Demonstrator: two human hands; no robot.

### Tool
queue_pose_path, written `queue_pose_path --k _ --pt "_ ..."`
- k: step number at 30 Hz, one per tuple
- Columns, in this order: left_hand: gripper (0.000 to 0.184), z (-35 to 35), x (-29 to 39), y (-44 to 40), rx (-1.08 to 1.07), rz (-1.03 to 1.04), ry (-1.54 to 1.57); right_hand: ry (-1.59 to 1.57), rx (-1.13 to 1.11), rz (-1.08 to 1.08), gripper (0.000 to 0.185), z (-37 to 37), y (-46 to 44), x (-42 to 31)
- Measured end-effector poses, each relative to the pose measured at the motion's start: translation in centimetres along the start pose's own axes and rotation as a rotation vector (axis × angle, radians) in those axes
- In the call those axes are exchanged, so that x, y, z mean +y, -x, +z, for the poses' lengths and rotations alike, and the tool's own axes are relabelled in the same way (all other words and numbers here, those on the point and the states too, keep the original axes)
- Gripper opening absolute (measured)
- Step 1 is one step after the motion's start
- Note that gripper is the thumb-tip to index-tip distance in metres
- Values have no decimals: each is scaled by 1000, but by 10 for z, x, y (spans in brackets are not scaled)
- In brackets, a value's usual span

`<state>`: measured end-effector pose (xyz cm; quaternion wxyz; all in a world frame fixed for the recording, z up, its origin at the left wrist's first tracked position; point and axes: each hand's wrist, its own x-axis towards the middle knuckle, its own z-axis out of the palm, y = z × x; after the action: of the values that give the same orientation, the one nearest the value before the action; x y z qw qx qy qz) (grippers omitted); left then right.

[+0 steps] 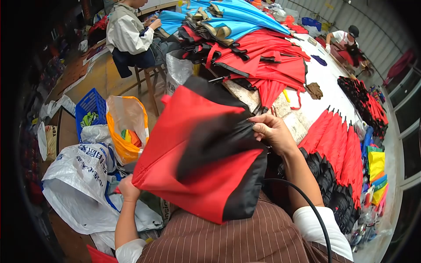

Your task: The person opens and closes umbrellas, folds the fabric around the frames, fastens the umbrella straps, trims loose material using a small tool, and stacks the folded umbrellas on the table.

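A red umbrella with a wide black border (197, 153) spans the space between my hands above my lap, its loose cloth partly blurred. My left hand (129, 189) is closed round the gathered red end at the lower left. At the black edge on the other side, my right hand (272, 131) pinches the cloth between thumb and fingers. Folded red umbrellas (267, 65) lie heaped on the table just beyond my hands. To the right stands a row of closed red and black umbrellas (331, 147).
Blue umbrellas (245, 19) top the heap on the white table (322, 79). White sacks (83, 184), an orange and white bag (127, 127) and a blue basket (90, 107) stand at left. One person (131, 35) sits far left; another (344, 44) works far right. A black cable (307, 199) crosses my right arm.
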<state>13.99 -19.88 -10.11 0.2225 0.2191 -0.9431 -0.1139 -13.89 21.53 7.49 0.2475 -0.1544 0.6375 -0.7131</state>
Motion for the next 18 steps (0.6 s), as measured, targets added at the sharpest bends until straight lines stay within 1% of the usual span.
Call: queue_pose_path --k 1,2,4,5,6,8,9,10,12,13,16,17,18 --pt "22 -8 3 -7 2 -11 0 -2 46 33 14 -2 1 1" --pt "22 -16 7 -13 0 19 1 4 33 39 14 -2 3 0" --pt "22 -29 9 -16 -3 65 -3 132 33 -77 11 1 6 -6" --pt "22 -30 6 -14 2 38 -11 193 27 -136 11 6 6 -9" --pt "21 -31 2 -12 -84 20 54 197 -1 -133 11 12 6 -11" --pt "21 -30 -8 -7 -251 -1 189 732 6 -613 14 22 10 -17" --pt "21 -27 -13 -2 -241 -9 185 993 24 -865 15 25 11 -19" --pt "21 -22 -18 7 -281 8 224 989 19 -875 15 26 13 -19" --pt "22 -20 -21 18 -368 44 306 1103 -39 -939 15 24 17 -19" --pt "22 -19 -23 21 -363 41 304 1160 -69 -968 16 24 20 -19" --pt "19 -29 -13 24 -386 53 118 1179 -79 -951 19 22 25 -19" --pt "19 -31 -13 25 -384 46 120 1190 -82 -940 20 21 28 -19" --pt "22 -33 -13 24 -337 74 104 1191 -89 -942 20 21 30 -18"
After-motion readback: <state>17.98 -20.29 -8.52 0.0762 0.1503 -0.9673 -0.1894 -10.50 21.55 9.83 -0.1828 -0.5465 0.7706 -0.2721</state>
